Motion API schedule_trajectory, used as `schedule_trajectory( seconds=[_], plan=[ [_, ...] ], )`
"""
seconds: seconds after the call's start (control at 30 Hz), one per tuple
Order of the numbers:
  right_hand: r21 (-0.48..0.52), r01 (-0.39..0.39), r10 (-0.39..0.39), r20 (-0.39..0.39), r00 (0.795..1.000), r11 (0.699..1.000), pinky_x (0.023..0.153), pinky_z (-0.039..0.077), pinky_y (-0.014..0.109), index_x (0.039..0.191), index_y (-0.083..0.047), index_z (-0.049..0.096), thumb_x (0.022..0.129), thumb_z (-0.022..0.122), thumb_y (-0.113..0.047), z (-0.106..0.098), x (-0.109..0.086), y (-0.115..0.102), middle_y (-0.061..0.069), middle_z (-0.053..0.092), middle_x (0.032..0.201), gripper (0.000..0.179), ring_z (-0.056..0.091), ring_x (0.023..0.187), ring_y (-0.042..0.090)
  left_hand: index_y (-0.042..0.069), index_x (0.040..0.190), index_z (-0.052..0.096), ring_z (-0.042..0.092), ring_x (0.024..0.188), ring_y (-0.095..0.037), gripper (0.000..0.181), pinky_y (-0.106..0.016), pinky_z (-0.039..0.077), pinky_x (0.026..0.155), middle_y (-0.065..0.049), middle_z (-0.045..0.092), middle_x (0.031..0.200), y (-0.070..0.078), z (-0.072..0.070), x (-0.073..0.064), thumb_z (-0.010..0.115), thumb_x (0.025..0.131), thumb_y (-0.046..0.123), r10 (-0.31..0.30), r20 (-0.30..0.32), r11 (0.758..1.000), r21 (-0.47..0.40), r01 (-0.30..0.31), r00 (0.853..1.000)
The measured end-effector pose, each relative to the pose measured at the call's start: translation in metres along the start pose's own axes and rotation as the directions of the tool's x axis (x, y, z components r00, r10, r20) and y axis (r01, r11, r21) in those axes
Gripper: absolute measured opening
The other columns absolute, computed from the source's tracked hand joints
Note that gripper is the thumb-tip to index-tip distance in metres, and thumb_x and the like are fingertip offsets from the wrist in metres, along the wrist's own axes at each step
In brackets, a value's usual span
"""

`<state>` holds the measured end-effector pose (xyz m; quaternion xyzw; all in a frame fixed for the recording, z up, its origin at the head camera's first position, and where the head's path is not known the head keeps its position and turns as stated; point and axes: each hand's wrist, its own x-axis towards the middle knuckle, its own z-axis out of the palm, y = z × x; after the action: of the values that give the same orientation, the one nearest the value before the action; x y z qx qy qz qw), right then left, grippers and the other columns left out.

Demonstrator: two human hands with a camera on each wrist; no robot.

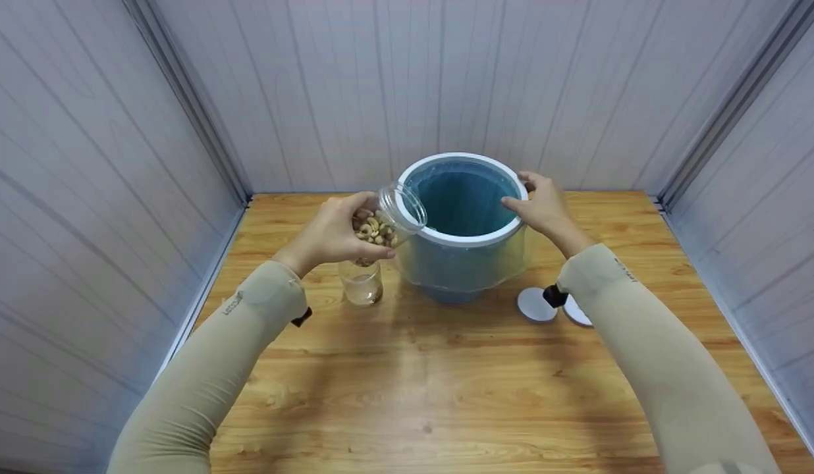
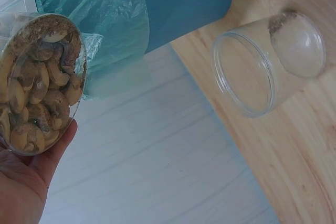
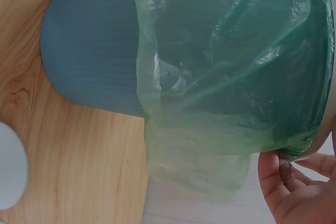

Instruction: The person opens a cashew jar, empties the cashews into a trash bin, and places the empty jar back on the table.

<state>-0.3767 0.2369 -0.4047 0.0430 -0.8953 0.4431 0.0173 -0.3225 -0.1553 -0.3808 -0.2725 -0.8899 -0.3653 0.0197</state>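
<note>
My left hand (image 1: pixel 331 232) grips a clear jar (image 1: pixel 407 209) from its side. The jar lies tilted, its open mouth overlapping the left rim of a blue trash bin (image 1: pixel 463 262) in the head view. Inside it are cashews (image 1: pixel 375 230), packed against the base in the left wrist view. At the bin's right rim, my right hand (image 1: pixel 544 205) holds on with the thumb inside and the fingers outside. A thin green plastic bag (image 3: pixel 210 93) lines the bin and hangs down its outer wall. A white ring (image 1: pixel 473 240) runs around the top.
Below my left hand a second clear jar (image 1: pixel 362 289) stands upright and lidless on the wooden table (image 1: pixel 420 382), with a little residue at its bottom. Two white lids (image 1: pixel 536 305) lie right of the bin, one partly behind my sleeve. Pale panel walls (image 1: pixel 433 79) enclose the table.
</note>
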Motion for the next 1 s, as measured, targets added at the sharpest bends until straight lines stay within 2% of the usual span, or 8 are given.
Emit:
schedule_trajectory(
  seconds=[0.4,0.73,1.0],
  plan=[
    [0.059,-0.044,0.048,-0.055,0.997,0.997,0.118,0.05,0.058,0.162,0.004,0.042,0.092,0.062,0.002,0.008,0.006,0.003,0.032,0.057,0.151,0.073,0.057,0.137,0.044,0.01,0.138,0.067,0.073,0.111,-0.024,0.081,-0.043,0.061,0.099,-0.009,0.078,0.124,-0.002,-0.008,0.012,0.1,0.071,0.042,-0.027,-0.005,0.999,0.025,0.027,1.0],
    [0.06,-0.075,0.078,-0.043,0.996,0.995,0.119,0.049,0.058,0.162,0.003,0.041,0.093,0.058,0.005,0.01,0.007,-0.001,0.032,0.055,0.153,0.072,0.056,0.138,0.044,0.009,0.14,0.065,0.072,0.111,-0.025,0.082,-0.044,0.061,0.099,-0.009,0.077,0.124,-0.003,-0.018,0.021,0.1,0.073,0.042,-0.057,-0.012,0.997,0.049,0.057,0.998],
    [0.064,-0.066,0.069,-0.041,0.997,0.996,0.116,0.051,0.059,0.162,0.005,0.041,0.093,0.056,0.007,0.012,0.009,-0.004,0.033,0.057,0.149,0.071,0.057,0.134,0.045,0.012,0.14,0.065,0.072,0.11,-0.024,0.081,-0.045,0.061,0.098,-0.008,0.077,0.122,-0.003,-0.024,0.029,0.099,0.074,0.046,-0.086,-0.008,0.994,0.071,0.086,0.996]
  ],
)
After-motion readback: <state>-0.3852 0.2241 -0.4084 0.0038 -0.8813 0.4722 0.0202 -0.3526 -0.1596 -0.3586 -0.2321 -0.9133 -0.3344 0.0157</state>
